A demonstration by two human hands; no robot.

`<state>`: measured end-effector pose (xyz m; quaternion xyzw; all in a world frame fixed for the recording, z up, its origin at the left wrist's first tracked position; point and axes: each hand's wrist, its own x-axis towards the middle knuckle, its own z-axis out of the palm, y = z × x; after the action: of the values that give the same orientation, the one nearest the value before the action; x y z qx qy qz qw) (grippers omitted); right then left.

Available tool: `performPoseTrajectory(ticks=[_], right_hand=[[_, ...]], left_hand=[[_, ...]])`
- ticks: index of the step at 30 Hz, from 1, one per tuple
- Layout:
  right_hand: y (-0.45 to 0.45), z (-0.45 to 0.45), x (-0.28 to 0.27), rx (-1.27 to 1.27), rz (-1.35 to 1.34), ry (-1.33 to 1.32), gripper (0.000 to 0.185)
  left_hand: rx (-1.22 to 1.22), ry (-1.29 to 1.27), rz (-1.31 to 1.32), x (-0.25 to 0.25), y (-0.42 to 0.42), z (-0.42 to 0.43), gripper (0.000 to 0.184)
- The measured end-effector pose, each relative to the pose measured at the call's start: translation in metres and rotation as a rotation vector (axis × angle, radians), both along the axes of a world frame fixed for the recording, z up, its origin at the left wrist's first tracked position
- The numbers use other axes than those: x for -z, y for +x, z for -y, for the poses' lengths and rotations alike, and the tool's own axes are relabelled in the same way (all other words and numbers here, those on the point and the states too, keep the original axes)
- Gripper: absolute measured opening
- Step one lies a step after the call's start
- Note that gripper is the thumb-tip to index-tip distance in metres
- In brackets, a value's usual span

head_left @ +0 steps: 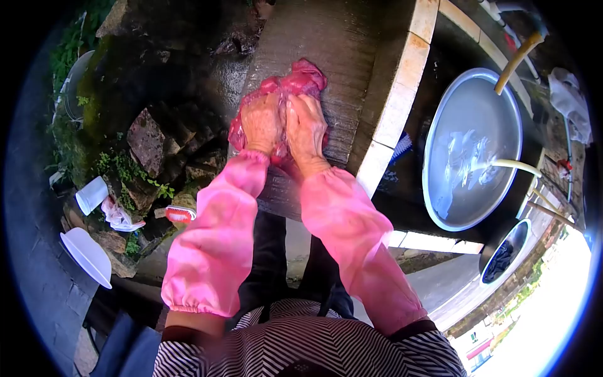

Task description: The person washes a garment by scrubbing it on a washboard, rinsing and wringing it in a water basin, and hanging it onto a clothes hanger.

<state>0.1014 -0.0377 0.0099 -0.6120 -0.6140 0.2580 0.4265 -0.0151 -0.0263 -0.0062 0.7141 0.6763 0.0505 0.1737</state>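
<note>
A wet, crumpled red-pink cloth [306, 74] lies bunched on the sloping ridged stone slab [342, 69]. My left hand [262, 124] presses into its left side, with the fingers curled into the folds. Close beside it, my right hand [305, 129] grips the middle and right of the cloth, its fingertips partly sunk in the fabric. The two hands nearly touch. Pink sleeve covers [220, 232] reach over both forearms.
Right of a pale tiled ledge [392, 107] stands a large metal basin [474, 116]; water runs into it from a pipe [518, 166]. A smaller basin [521, 234] holds dark items. At left are rocks [147, 138], a red-and-white brush [180, 214], a white cup [92, 195] and a white bowl [86, 256].
</note>
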Motion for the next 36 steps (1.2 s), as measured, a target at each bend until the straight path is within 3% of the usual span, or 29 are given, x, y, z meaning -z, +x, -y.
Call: performPoseTrajectory(ticks=[4, 7, 8, 12, 15, 17, 20, 23, 25, 28, 31, 33, 36], right_hand=[[0.010, -0.009, -0.013, -0.042, -0.041, -0.030, 0.021], [0.027, -0.039, -0.044, 0.021, -0.070, -0.040, 0.026], [0.028, -0.053, -0.043, -0.009, 0.002, -0.023, 0.027], [0.029, -0.077, 0.004, -0.165, 0.219, 0.008, 0.030], [0.030, -0.025, -0.009, -0.229, 0.145, -0.097, 0.032], [0.033, 0.035, -0.044, -0.190, 0.043, -0.179, 0.031], [0.036, 0.119, -0.075, -0.182, 0.083, -0.183, 0.037], [0.020, 0.132, -0.048, -0.117, 0.150, -0.139, 0.043], [0.010, 0.078, -0.008, -0.020, 0.152, -0.051, 0.043], [0.001, 0.006, 0.003, 0.068, 0.126, 0.003, 0.030], [0.012, 0.018, -0.011, -0.011, 0.056, -0.054, 0.024], [0.017, 0.063, -0.039, 0.001, 0.025, -0.073, 0.022], [0.030, 0.134, -0.072, -0.156, 0.084, -0.125, 0.026]], left_hand=[[0.017, 0.123, -0.102, -0.015, 0.004, -0.006, 0.025], [0.019, 0.465, -0.115, -0.022, 0.005, -0.008, 0.035], [0.007, 0.454, -0.138, -0.028, 0.009, -0.012, 0.043], [0.068, 0.477, -0.126, -0.014, 0.004, -0.010, 0.026], [-0.107, 0.029, 0.189, -0.043, 0.000, 0.020, 0.021], [-0.142, 0.072, 0.364, -0.071, 0.000, 0.060, 0.021], [0.116, 0.344, 0.350, -0.084, 0.000, 0.126, 0.018], [0.339, 0.365, 0.279, -0.043, -0.010, 0.131, 0.019], [0.238, 0.344, 0.287, -0.036, 0.001, 0.065, 0.016], [0.112, 0.251, 0.038, -0.022, 0.007, 0.002, 0.012], [-0.048, 0.282, 0.317, -0.037, 0.012, 0.012, 0.022], [-0.178, 0.260, 0.530, -0.058, 0.012, 0.052, 0.041], [0.166, 0.357, 0.278, -0.064, 0.006, 0.131, 0.037]])
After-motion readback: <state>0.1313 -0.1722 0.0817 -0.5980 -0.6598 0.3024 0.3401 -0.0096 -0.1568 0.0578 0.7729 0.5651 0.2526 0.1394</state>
